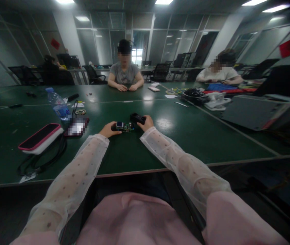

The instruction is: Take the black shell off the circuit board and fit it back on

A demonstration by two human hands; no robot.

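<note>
Over the green table, my left hand (109, 129) grips a green circuit board (128, 128) by its left end, thumb along the near edge. A small square screen (119, 125) sits on the board by my fingers. My right hand (147, 123) is closed on a black plastic casing (138, 118), held tilted just beyond the board's right end. Board and casing are very close together; whether they touch I cannot tell. Part of the casing is hidden behind my fingers.
Left of my hands are a pink-edged white case (41, 137), a phone (77, 127) and a tilted water bottle (58, 105). A large grey metal box (255, 112) stands right, near black cables (192, 95). A person (124, 73) sits opposite, another (220, 73) at far right.
</note>
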